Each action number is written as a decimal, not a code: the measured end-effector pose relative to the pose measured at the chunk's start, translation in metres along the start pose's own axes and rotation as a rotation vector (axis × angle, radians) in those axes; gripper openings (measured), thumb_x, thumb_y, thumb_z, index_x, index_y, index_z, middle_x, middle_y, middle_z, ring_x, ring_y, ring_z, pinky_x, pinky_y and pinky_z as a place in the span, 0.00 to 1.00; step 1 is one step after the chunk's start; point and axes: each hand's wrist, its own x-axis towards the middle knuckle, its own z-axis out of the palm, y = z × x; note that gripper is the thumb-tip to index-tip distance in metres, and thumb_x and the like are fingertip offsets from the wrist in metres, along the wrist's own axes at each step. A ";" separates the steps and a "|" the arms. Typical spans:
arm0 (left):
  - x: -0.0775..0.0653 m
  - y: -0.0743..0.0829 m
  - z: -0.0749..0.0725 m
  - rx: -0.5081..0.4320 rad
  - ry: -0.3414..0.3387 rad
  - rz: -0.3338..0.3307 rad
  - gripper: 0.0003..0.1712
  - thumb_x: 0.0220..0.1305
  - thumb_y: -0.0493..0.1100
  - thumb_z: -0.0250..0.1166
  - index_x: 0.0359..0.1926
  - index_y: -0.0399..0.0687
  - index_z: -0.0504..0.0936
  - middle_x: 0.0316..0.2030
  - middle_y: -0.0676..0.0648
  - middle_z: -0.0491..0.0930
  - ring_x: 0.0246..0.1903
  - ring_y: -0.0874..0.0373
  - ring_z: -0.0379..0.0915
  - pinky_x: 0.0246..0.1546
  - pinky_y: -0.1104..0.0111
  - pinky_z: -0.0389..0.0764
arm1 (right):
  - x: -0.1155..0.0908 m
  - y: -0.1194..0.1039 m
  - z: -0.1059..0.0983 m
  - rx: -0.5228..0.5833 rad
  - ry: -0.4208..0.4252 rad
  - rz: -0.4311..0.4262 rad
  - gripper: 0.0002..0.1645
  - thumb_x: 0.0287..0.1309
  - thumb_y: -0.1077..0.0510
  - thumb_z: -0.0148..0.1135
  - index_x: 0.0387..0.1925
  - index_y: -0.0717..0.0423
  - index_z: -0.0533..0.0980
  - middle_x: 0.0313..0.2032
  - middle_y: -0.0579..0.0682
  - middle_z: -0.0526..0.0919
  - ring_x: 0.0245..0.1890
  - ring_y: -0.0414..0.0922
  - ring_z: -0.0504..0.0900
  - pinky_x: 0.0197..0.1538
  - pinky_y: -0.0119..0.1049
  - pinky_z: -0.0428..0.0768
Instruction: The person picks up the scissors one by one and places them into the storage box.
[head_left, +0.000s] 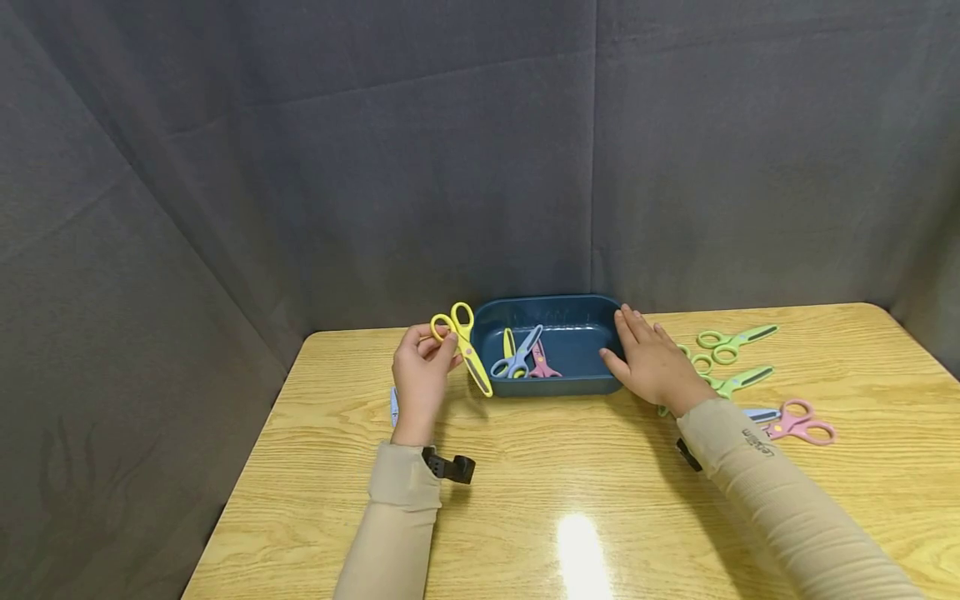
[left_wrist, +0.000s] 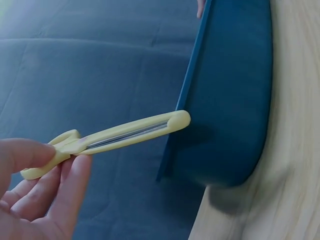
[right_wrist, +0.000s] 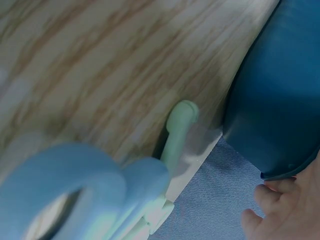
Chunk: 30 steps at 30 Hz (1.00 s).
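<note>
My left hand (head_left: 422, 379) pinches a pair of yellow scissors (head_left: 474, 367) near its finger loops, the covered blades pointing down. In the left wrist view the scissors' tip overlaps the near end of the dark blue bin (left_wrist: 230, 90). My right hand (head_left: 652, 358) lies over the bin's right rim, fingers extended and thumb toward the inside. Blue scissors (head_left: 521, 358), pink scissors (head_left: 540, 363) and another yellow pair (head_left: 508, 340) lie inside the bin, toward its left side.
Several green scissors (head_left: 738, 381) lie on the wooden table (head_left: 510, 500) right of the bin. Pink scissors (head_left: 798, 425) overlap a blue pair (head_left: 759, 414) there. A blue piece (head_left: 394, 407) shows partly behind my left wrist. Grey curtain (head_left: 450, 167) stands behind.
</note>
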 end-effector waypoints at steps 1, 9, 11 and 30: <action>0.000 0.000 0.003 -0.012 -0.003 -0.002 0.08 0.67 0.30 0.66 0.45 0.30 0.78 0.38 0.33 0.85 0.33 0.61 0.82 0.38 0.66 0.87 | 0.000 0.000 0.000 -0.001 0.000 0.000 0.48 0.78 0.39 0.41 0.78 0.69 0.40 0.79 0.65 0.37 0.79 0.63 0.39 0.77 0.59 0.38; 0.000 0.001 0.021 -0.111 -0.018 -0.024 0.07 0.68 0.30 0.65 0.43 0.35 0.75 0.37 0.38 0.83 0.34 0.57 0.83 0.38 0.68 0.86 | 0.001 0.001 0.001 0.001 0.004 -0.006 0.48 0.78 0.39 0.40 0.79 0.68 0.39 0.79 0.65 0.37 0.79 0.63 0.39 0.77 0.59 0.39; 0.000 0.001 0.025 -0.130 -0.025 -0.030 0.07 0.68 0.30 0.64 0.43 0.36 0.74 0.37 0.39 0.82 0.36 0.56 0.83 0.38 0.67 0.87 | 0.001 0.001 0.001 0.000 0.003 -0.005 0.48 0.78 0.39 0.40 0.79 0.68 0.39 0.79 0.65 0.37 0.79 0.63 0.39 0.77 0.59 0.39; 0.003 -0.012 0.065 -0.195 -0.017 -0.103 0.08 0.69 0.28 0.61 0.40 0.38 0.69 0.35 0.44 0.73 0.45 0.44 0.82 0.44 0.60 0.86 | 0.001 0.001 0.001 -0.004 0.001 -0.005 0.48 0.78 0.39 0.40 0.79 0.68 0.40 0.79 0.65 0.37 0.79 0.63 0.39 0.77 0.60 0.39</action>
